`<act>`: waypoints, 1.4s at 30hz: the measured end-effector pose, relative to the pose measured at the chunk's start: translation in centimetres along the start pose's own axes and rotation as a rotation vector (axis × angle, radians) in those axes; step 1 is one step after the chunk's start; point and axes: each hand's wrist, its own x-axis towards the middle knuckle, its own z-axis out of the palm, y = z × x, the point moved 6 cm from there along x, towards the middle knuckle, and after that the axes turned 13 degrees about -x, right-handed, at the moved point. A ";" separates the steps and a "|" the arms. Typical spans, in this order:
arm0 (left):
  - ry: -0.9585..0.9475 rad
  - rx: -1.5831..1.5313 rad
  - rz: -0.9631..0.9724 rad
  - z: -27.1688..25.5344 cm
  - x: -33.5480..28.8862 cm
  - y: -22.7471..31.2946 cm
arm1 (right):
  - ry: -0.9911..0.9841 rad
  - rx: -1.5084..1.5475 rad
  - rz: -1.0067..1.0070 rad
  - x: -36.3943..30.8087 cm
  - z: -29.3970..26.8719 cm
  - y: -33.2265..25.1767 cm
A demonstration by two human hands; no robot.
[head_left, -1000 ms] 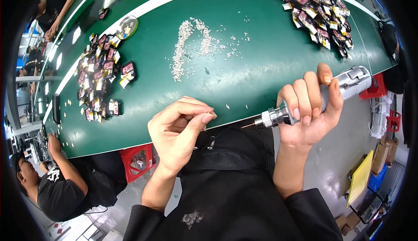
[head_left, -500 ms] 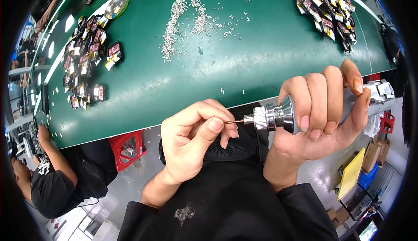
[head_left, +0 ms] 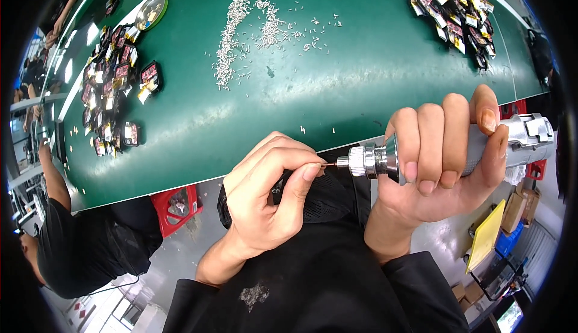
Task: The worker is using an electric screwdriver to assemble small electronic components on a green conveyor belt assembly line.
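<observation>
My right hand [head_left: 442,158] is wrapped round a grey and silver electric screwdriver [head_left: 530,140], held level in front of my lap with its ribbed metal nose facing left. A thin, dark screwdriver bit [head_left: 330,164] sticks out of that nose. The thumb and forefinger of my left hand [head_left: 271,194] pinch the bit near its free end. Those fingers cover the tip, so I cannot tell if anything sits on it. Both hands are just off the near edge of the green table [head_left: 198,140].
Small silvery pieces, likely screws [head_left: 226,53], lie strewn at the table's far middle. Black-cased parts with yellow-white tabs are heaped at left [head_left: 111,83] and far right [head_left: 454,11]. A round dish [head_left: 150,13] stands far left. A co-worker [head_left: 90,252] sits left beside a red stool [head_left: 174,209].
My left hand has slid slightly right along the bit, its fingers now closer to the screwdriver's nose. The view has shifted a little, and the co-worker at left has leaned away.
</observation>
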 end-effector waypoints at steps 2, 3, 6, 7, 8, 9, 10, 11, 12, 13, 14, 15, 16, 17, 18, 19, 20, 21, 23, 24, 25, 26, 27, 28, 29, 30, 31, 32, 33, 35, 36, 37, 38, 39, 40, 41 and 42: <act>-0.056 0.024 0.003 0.3 0.6 -0.6 | 0.072 -0.021 0.006 0.3 -0.8 0.5; -0.072 0.053 0.040 0.3 0.9 0.4 | 0.108 -0.001 -0.007 0.6 -0.3 0.1; -0.152 0.088 0.048 -0.1 1.7 1.2 | 0.201 0.081 -0.001 0.6 -0.6 0.4; -0.156 0.122 0.065 -0.1 2.1 1.5 | 0.238 0.076 -0.012 0.8 -0.8 0.5; -0.154 0.171 0.073 -0.6 2.7 1.9 | 0.279 0.085 -0.012 0.8 -1.2 0.9; -0.148 0.207 0.115 -1.3 4.0 2.3 | 0.310 0.089 -0.031 1.0 -1.7 0.7; -0.117 0.366 0.141 -2.7 5.1 2.8 | 0.346 0.107 -0.035 1.2 -2.3 1.1; -0.086 0.504 0.165 -4.2 6.1 3.1 | 0.359 0.084 -0.050 1.5 -2.8 1.3; -0.025 0.605 0.231 -6.3 8.0 4.0 | 0.404 0.063 -0.063 1.7 -3.5 1.0; 0.056 0.717 0.292 -9.3 9.9 4.1 | 0.435 0.051 -0.058 1.7 -4.0 1.3; 0.129 0.824 0.297 -12.6 12.3 4.1 | 0.466 0.039 -0.052 1.7 -4.6 1.4; 0.215 0.966 0.302 -16.2 14.8 4.1 | 0.480 0.056 -0.047 1.5 -5.0 1.6; 0.279 0.978 0.220 -20.4 17.4 4.1 | 0.489 0.066 -0.020 1.3 -5.2 2.0; 0.303 1.110 0.112 -24.6 20.0 3.5 | 0.496 0.068 -0.004 1.1 -5.4 2.3; 0.336 1.241 -0.018 -28.9 21.8 2.6 | 0.503 0.072 0.014 1.0 -5.6 2.5; 0.357 1.232 -0.153 -34.4 23.2 1.0 | 0.505 0.078 0.032 0.8 -5.7 2.9; 0.377 1.140 -0.225 -37.8 24.4 -0.2 | 0.523 0.078 0.041 0.7 -6.0 3.1; 0.380 1.224 -0.257 -39.3 25.1 -1.4 | 0.537 0.073 0.048 0.6 -6.3 3.3; 0.355 1.300 -0.338 -40.9 26.0 -2.5 | 0.468 0.059 0.051 0.5 -6.5 3.5; 0.327 1.290 -0.388 -40.2 26.4 -3.1 | 0.552 0.041 0.061 0.5 -6.2 3.4; 0.317 1.311 -0.464 -39.5 26.9 -3.6 | 0.550 0.023 0.055 0.4 -6.3 3.3; 0.314 1.323 -0.537 -38.0 27.6 -4.2 | 0.542 0.001 0.046 0.3 -6.7 3.3; 0.308 1.353 -0.502 -36.9 28.1 -4.6 | 0.549 0.017 0.103 0.5 -6.2 3.3; 0.299 1.383 -0.471 -36.0 28.5 -4.9 | 0.557 0.030 0.163 0.4 -5.8 2.8; 0.264 1.491 -0.424 -36.8 28.6 -5.2 | 0.534 0.059 0.161 0.4 -5.6 2.9; 0.230 1.602 -0.384 -38.6 28.2 -5.4 | 0.496 0.083 0.175 0.5 -5.2 3.2; 0.233 1.641 -0.303 -39.4 28.1 -5.4 | 0.481 0.095 0.186 0.4 -5.2 3.4; 0.221 1.668 -0.211 -38.9 28.3 -5.1 | 0.476 0.096 0.185 0.5 -5.3 3.3; 0.253 1.653 -0.183 -39.0 28.0 -4.7 | 0.465 0.103 0.183 0.5 -5.3 3.4; 0.249 1.580 -0.223 -38.8 27.7 -3.8 | 0.475 0.127 0.193 0.4 -5.6 3.4; 0.233 1.500 -0.267 -38.2 27.4 -3.5 | 0.470 0.129 0.192 0.4 -5.8 3.3; 0.204 1.464 -0.154 -36.6 27.1 -3.0 | 0.463 0.128 0.199 0.4 -6.0 3.2; 0.143 1.414 -0.056 -33.4 27.1 -2.6 | 0.464 0.117 0.201 0.2 -6.2 2.9; 0.059 1.335 0.051 -30.1 26.8 -2.1 | 0.466 0.110 0.197 0.2 -6.2 2.8; -0.020 1.203 0.181 -25.7 26.1 -1.5 | 0.467 0.114 0.192 0.0 -6.2 2.6; -0.121 1.115 0.232 -21.0 25.2 -0.9 | 0.472 0.114 0.185 -0.1 -6.3 2.4; -0.236 1.001 0.291 -16.2 23.7 -0.6 | 0.497 0.098 0.170 -0.6 -6.8 1.8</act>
